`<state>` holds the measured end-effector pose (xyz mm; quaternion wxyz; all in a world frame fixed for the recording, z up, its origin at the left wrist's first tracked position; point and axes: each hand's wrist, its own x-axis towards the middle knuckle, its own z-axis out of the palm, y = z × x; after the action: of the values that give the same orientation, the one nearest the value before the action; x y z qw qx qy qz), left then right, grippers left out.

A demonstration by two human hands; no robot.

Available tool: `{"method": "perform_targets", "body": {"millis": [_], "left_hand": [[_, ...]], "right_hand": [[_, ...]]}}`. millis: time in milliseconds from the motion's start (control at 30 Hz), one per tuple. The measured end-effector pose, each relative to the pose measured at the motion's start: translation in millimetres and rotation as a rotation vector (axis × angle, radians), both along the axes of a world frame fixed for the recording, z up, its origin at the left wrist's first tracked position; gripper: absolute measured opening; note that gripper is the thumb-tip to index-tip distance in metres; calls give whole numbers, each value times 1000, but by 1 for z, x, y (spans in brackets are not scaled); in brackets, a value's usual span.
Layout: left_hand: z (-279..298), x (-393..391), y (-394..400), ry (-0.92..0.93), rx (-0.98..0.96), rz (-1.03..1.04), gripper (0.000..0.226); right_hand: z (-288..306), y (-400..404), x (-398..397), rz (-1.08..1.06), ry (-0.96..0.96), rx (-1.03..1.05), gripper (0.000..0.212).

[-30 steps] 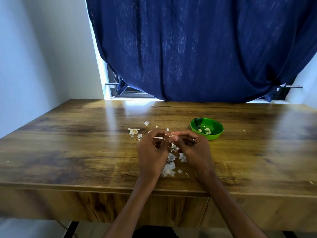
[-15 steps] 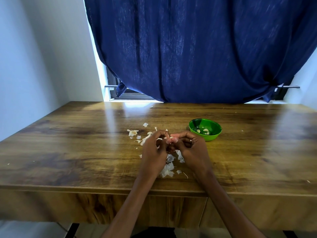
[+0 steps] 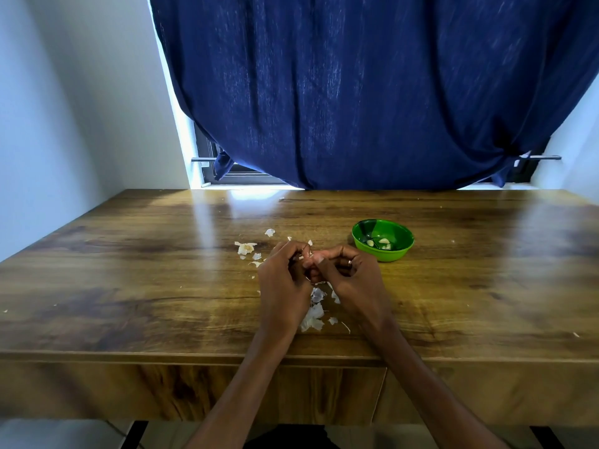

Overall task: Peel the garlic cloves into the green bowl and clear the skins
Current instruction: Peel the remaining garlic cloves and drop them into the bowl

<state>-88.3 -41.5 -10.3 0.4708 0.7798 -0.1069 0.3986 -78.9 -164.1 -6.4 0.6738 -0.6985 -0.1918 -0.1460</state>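
Observation:
My left hand [image 3: 285, 280] and my right hand [image 3: 351, 277] meet fingertip to fingertip above the wooden table [image 3: 129, 286], both pinching a small garlic clove [image 3: 310, 257] that is almost hidden between the fingers. A green bowl [image 3: 382, 252] stands just right of and beyond my right hand, with a few peeled cloves [image 3: 384, 242] inside. White garlic skins [image 3: 312, 317] lie on the table under and between my wrists, and more skins [image 3: 245, 247] are scattered left of my left hand.
A dark blue curtain [image 3: 356, 92] hangs over the window behind the table. A white wall runs along the left side. The table's front edge [image 3: 162, 354] is close below my wrists. Tiny skin flecks dot the surface at the far left and right.
Both hands have stayed together at the clove, their fingers shifting slightly as they work at it. The bowl and the skins lie where they were.

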Motion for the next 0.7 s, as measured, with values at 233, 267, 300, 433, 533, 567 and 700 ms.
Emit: {"method": "perform_targets", "body": {"millis": [233,267,300,433,533,567,700], "left_hand": [[1,0,-1,-18,-33,-49,29],[1,0,-1,-34,-26,-40,30],[1,1,-2,-42,-26,-31,32],[0,0,-1,-77,-19,10,27],[1,-2,-2,-120,8,56,23],[1,-3,-3,-130,12,75,22],[2,-5,-3,-134,-37,107,18]], "right_hand": [[2,1,-2,-11,1,91,8],[1,1,-2,-5,14,106,7],[1,1,-2,3,31,121,9],[2,0,-2,15,27,88,19],[1,1,-2,-16,7,78,16],[1,1,-2,-27,7,80,15],[1,0,-2,-18,9,70,18]]}}
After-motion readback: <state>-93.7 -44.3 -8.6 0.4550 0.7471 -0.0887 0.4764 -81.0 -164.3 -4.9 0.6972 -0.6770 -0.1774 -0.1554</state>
